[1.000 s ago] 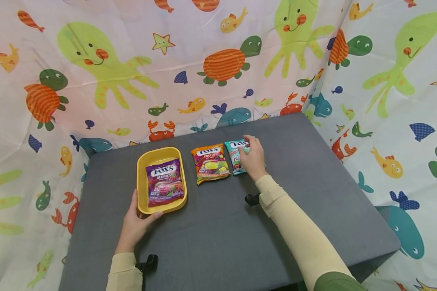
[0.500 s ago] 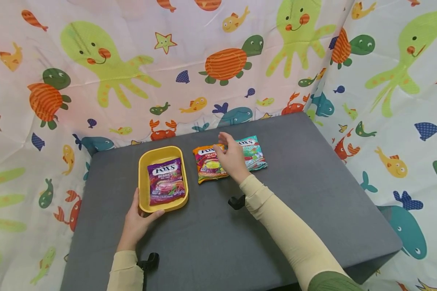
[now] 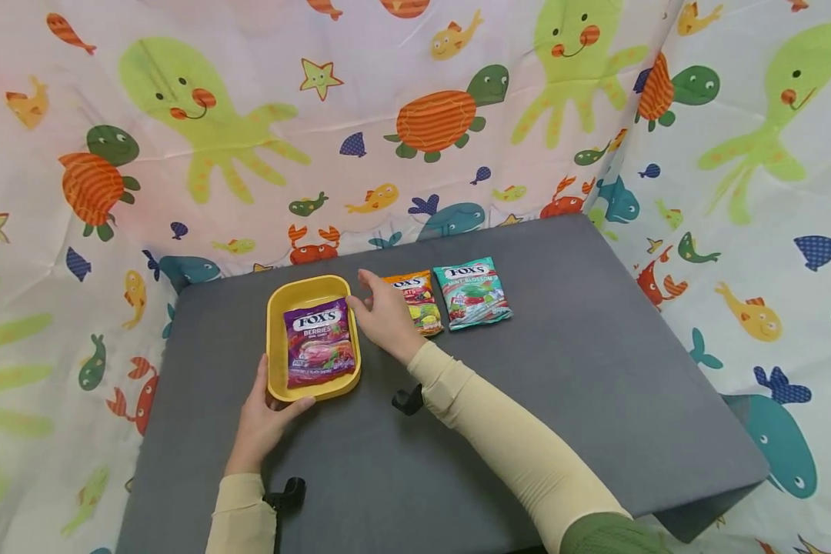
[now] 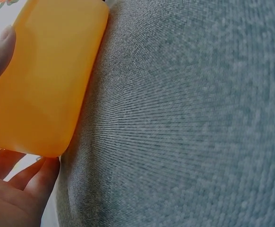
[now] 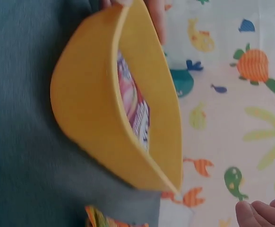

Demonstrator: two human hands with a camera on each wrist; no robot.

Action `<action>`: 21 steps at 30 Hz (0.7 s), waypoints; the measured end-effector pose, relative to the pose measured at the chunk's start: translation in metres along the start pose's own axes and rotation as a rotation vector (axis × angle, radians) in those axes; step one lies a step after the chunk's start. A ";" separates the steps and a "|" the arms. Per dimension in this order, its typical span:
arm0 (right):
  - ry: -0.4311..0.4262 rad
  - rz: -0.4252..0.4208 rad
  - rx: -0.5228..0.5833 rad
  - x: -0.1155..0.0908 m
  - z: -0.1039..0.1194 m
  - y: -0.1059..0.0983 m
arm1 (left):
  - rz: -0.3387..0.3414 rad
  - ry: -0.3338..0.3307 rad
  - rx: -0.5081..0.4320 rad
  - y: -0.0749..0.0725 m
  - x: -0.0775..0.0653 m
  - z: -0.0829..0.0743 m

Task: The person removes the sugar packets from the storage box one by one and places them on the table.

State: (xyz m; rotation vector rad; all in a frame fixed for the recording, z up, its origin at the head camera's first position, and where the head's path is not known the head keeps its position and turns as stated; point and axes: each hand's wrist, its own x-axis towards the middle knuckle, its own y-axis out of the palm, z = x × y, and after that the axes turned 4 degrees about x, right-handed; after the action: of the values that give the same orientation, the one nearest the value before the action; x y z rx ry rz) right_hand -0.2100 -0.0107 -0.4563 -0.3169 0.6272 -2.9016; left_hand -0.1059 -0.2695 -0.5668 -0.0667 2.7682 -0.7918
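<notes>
A yellow tray (image 3: 275,362) stands on the left part of the table with a purple candy bag (image 3: 318,346) lying face up in it. My left hand (image 3: 263,419) holds the tray's near left corner, thumb at the near side and fingers along the left side. In the left wrist view, the corner of the tray (image 4: 47,80) sits between thumb and fingers. My right hand (image 3: 388,315) hovers by the tray's right rim with nothing in it, its fingers loosely bent. It partly covers an orange candy bag (image 3: 422,304).
A teal candy bag (image 3: 474,296) lies right of the orange one. Grey cloth covers the table (image 3: 561,369). A curtain (image 3: 249,123) printed with sea animals hangs behind and at both sides.
My right hand has moved left from over the teal bag, across the orange bag, to the tray's right rim. The left hand, tray and bags have stayed in place.
</notes>
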 end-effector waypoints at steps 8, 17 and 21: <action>0.059 0.127 -0.049 0.002 -0.001 0.031 | -0.001 0.015 -0.012 0.001 0.001 -0.002; 0.131 0.242 -0.176 0.005 -0.010 0.060 | 0.013 0.007 -0.008 -0.001 0.000 0.000; 0.177 0.296 -0.223 0.003 -0.010 0.067 | 0.013 0.013 -0.010 0.000 0.000 0.000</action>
State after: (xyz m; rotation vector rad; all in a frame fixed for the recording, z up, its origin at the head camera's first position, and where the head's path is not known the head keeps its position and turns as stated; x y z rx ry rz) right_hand -0.2085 -0.0677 -0.4929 0.0103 0.9410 -2.5966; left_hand -0.1056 -0.2693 -0.5673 -0.0453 2.7820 -0.7775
